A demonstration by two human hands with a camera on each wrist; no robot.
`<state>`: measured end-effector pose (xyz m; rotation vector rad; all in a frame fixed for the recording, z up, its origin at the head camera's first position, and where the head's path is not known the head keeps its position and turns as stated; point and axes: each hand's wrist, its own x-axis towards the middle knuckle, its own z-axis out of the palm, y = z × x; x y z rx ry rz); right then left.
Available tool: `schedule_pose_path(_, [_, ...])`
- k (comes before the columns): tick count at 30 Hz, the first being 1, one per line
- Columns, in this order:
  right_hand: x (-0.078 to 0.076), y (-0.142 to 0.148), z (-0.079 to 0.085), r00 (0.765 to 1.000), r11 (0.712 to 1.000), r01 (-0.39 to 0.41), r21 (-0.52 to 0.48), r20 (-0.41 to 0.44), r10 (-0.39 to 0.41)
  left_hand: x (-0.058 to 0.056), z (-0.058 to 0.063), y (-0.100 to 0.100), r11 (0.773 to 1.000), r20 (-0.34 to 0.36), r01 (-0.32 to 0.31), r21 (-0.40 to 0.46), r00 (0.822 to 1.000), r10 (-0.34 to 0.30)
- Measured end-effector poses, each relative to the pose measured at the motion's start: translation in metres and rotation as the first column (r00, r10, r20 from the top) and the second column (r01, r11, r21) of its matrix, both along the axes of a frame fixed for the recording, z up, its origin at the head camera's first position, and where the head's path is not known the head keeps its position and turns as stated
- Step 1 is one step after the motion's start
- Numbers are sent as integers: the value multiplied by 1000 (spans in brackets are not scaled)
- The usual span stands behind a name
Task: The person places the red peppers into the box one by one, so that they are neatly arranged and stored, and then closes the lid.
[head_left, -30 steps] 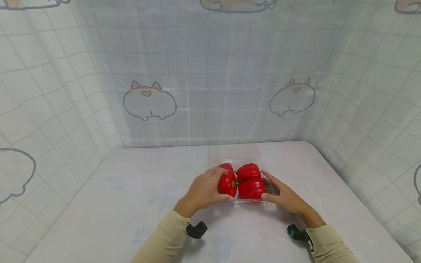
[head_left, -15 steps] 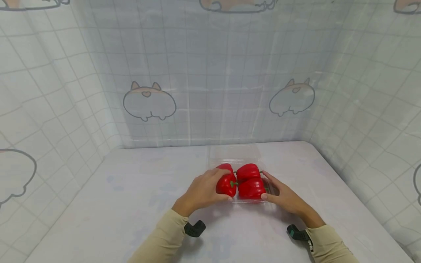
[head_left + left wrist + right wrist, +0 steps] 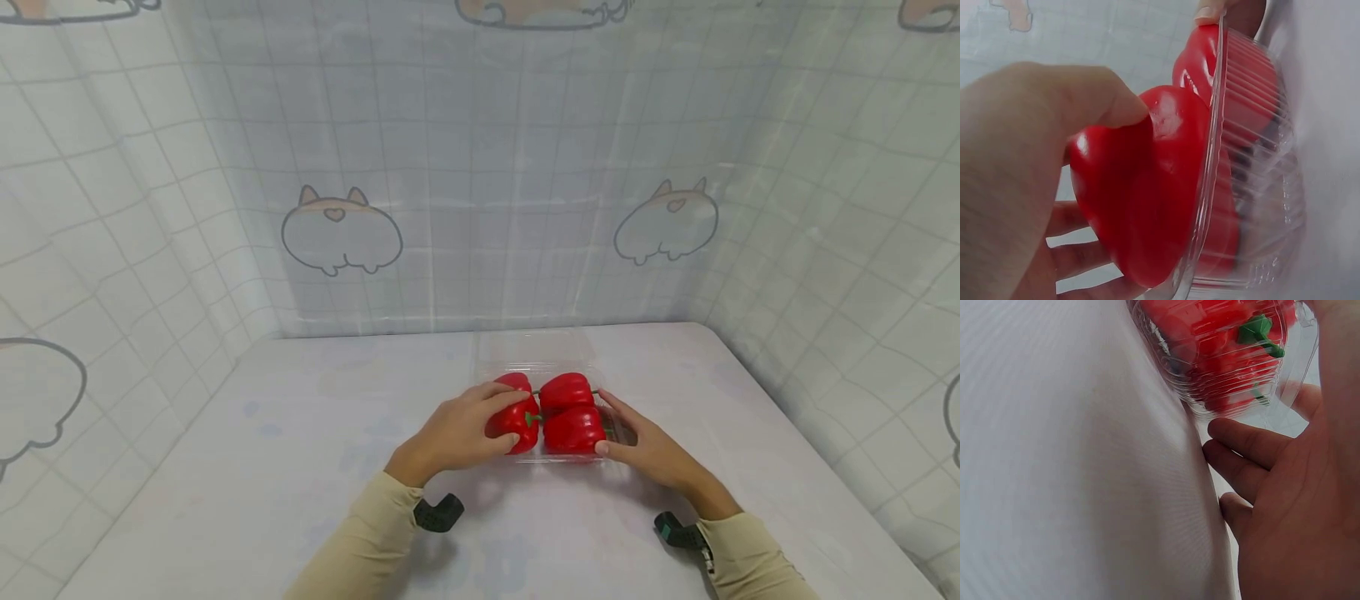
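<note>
A clear plastic clamshell container (image 3: 1260,162) holds several red bell peppers with green stems. My left hand (image 3: 459,427) grips the near-left bell pepper (image 3: 1147,194), thumb on one side and fingers round the other. That pepper bulges above the container's rim in the left wrist view. At the container's right end, my right hand (image 3: 651,450) holds its edge, thumb at the near corner and index finger toward the far corner. The right wrist view shows its other fingertips (image 3: 1216,428) low beside the ribbed wall. Two more peppers, near-right (image 3: 573,431) and far-right (image 3: 566,392), lie between the hands.
The container's transparent lid (image 3: 534,346) lies folded back behind it, toward the rear wall. A pale tabletop (image 3: 322,417) extends around, bounded by grid-patterned curtains (image 3: 480,183) at the back and sides. Dark wrist devices (image 3: 441,512) hang below both forearms.
My left hand has shifted slightly left, and its thumb has moved from the container's near edge up onto the bell pepper. The right hand and the container stay put.
</note>
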<state>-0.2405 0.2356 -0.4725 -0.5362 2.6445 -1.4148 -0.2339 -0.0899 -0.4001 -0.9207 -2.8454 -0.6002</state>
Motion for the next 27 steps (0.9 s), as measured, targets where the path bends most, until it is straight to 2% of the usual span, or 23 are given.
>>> schedule_pose_path(8, [-1, 0, -1, 1000, 1000, 0, 1, -5, 0, -1, -2, 2, 1000, -2, -17, -18, 1000, 17])
schedule_pose_path(17, [-1, 0, -1, 1000, 1000, -1, 0, -13, 1, -1, -4, 3, 999, -40, -1, -43, 999, -1])
schedule_pose_path(23, [0, 0, 0, 1000, 1000, -4, -1, -12, 4, 0, -3, 1, 997, -26, 9, -76, 1000, -11])
schedule_pose_path(27, [-1, 1, -1, 1000, 1000, 1, 5, -13, -1, 0, -3, 2, 998, -19, 8, -62, 1000, -9])
